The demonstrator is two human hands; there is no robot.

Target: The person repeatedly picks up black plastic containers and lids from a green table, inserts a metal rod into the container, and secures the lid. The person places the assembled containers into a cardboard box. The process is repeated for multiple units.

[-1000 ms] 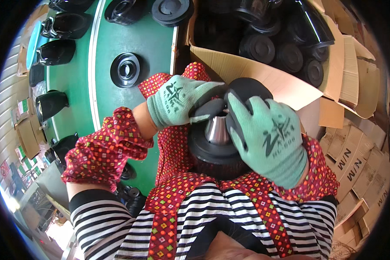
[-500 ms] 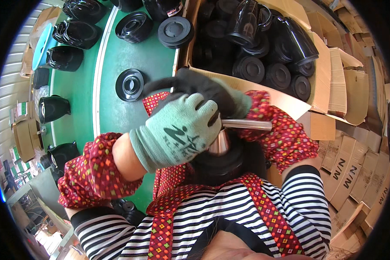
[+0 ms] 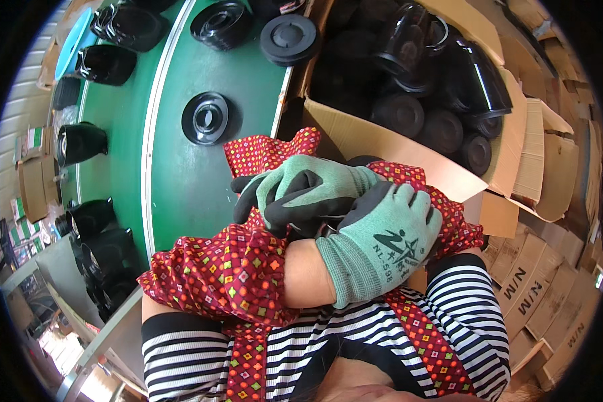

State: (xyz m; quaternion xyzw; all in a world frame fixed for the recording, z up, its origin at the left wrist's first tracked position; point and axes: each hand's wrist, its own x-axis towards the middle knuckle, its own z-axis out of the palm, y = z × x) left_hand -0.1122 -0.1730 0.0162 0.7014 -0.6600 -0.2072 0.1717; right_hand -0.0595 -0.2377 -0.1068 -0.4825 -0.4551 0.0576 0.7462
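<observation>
My forearms cross in front of my chest, both hands in green gloves with black palms. My left hand (image 3: 382, 244) reaches over to the right with its fingers curled in. Just beyond it, my right hand (image 3: 311, 191) points to the left, closed, its dark fingertips bent round. Between and under the hands a small bit of something dark and shiny shows; its kind is hidden. Red patterned cloth (image 3: 273, 153) stands up behind my right hand, and more of it lies below. Nearest to the hands on the green table lies a round glossy black lid (image 3: 206, 118).
A stack of black lids (image 3: 222, 25) and a matte black disc (image 3: 289, 39) sit farther back on the table (image 3: 248, 87). An open carton (image 3: 382, 141) at right holds black discs and shiny black jugs (image 3: 476, 74). More black vessels (image 3: 82, 143) stand at left; flat cartons (image 3: 529, 281) lie at right.
My left hand has moved right and down, across the dark object. My right hand has turned to point left. The metal bar and round black object seen before are now mostly hidden.
</observation>
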